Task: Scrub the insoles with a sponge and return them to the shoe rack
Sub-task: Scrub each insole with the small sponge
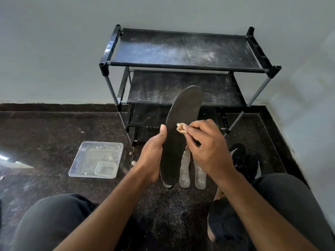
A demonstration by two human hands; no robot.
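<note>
Left hand (pixel 154 151) grips a dark, worn insole (pixel 178 134) upright — right hand (pixel 208 144) pinches a tan sponge (pixel 181 128) against it; no writing readable.

Head camera looks forward and down, close over both hands.

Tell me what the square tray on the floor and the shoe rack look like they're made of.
Tray: clear plastic, it seems; the floor shows through its glossy walls. Shoe rack: likely metal tubes with black plastic corner joints and matte, dust-speckled black fabric shelves.
</note>
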